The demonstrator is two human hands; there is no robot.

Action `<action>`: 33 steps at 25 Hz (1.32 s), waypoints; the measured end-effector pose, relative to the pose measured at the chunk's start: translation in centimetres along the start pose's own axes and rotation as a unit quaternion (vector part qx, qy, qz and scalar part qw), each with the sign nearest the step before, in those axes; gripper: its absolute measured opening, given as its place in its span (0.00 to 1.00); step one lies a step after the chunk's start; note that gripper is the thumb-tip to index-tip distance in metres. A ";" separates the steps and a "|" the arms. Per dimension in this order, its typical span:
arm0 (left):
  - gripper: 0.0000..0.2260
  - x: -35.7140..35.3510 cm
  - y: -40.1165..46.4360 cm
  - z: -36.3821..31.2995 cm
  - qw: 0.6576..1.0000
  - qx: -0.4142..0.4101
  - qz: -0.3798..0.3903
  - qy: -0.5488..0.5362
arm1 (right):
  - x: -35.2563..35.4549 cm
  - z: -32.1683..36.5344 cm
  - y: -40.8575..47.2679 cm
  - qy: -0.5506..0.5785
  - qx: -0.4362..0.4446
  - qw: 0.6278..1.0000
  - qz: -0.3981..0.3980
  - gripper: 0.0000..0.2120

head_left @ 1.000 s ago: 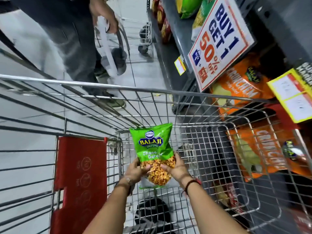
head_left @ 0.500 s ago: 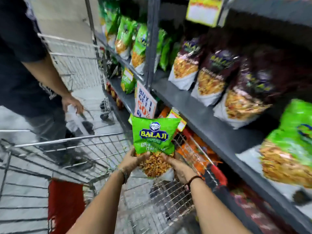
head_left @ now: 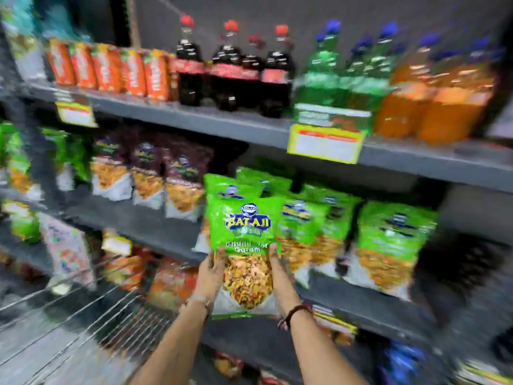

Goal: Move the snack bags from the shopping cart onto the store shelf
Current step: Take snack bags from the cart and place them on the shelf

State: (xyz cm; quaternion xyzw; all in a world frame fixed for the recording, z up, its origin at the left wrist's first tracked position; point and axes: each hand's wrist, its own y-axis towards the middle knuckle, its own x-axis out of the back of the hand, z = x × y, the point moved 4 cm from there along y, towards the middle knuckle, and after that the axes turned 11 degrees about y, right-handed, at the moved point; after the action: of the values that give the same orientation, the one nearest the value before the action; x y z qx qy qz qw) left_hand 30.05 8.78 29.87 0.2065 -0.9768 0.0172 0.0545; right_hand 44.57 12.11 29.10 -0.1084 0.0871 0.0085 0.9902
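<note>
I hold a green Balaji snack bag (head_left: pixel 244 232) upright in front of the middle store shelf (head_left: pixel 369 300). My left hand (head_left: pixel 211 273) grips its lower left side. My right hand (head_left: pixel 279 270) grips its lower right side. Right behind it stand several matching green snack bags (head_left: pixel 394 237) in a row on that shelf. The wire shopping cart (head_left: pixel 91 309) is at the lower left, blurred, and its inside is hard to read.
Dark maroon snack bags (head_left: pixel 147 176) stand to the left on the same shelf. The shelf above (head_left: pixel 194 118) carries cola, green and orange drink bottles and a yellow price tag (head_left: pixel 324 144). Lower shelves hold orange and blue packs.
Both hands lifted the green bag out of the cart and up to the right, to the middle shelf. My view swung from the cart and aisle to face the shelves.
</note>
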 end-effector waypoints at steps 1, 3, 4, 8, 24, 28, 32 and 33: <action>0.18 -3.1 -0.6 -0.7 1.000 -0.008 0.017 -0.003 | 3.1 0.8 -0.1 0.024 0.030 0.998 -0.043 0.27; 0.16 -9.4 -1.6 -2.3 0.997 -0.029 0.071 0.001 | 9.0 2.6 -0.4 0.056 0.062 0.991 -0.107 0.15; 0.18 -12.1 -2.1 -3.0 0.995 -0.030 0.097 0.006 | 11.8 3.0 -0.4 0.063 0.069 0.987 -0.133 0.15; 0.28 -20.4 -2.5 -3.7 0.982 0.008 0.180 0.051 | 19.7 4.1 0.6 0.019 0.093 0.967 -0.236 0.27; 0.42 -26.4 0.7 1.7 0.985 -0.046 0.166 0.034 | 21.5 -1.3 5.7 -0.004 0.161 0.928 -0.336 0.30; 0.42 -27.0 -0.3 0.9 0.972 -0.114 0.146 0.145 | 22.1 -1.2 5.5 -0.092 0.139 0.933 -0.318 0.26; 0.24 -29.5 -2.4 -0.4 0.974 -0.126 0.133 0.135 | 25.0 0.5 3.8 -0.105 0.187 0.901 -0.378 0.21; 0.24 -30.2 -3.0 -0.3 0.974 -0.119 0.132 0.138 | 26.0 0.4 3.5 -0.098 0.189 0.899 -0.382 0.20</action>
State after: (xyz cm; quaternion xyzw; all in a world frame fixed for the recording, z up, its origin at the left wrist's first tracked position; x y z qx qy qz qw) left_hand 58.74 18.24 26.81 0.0632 -0.9736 -0.0637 0.2101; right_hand 70.17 15.62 24.23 0.0577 -0.0591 -0.3769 0.9226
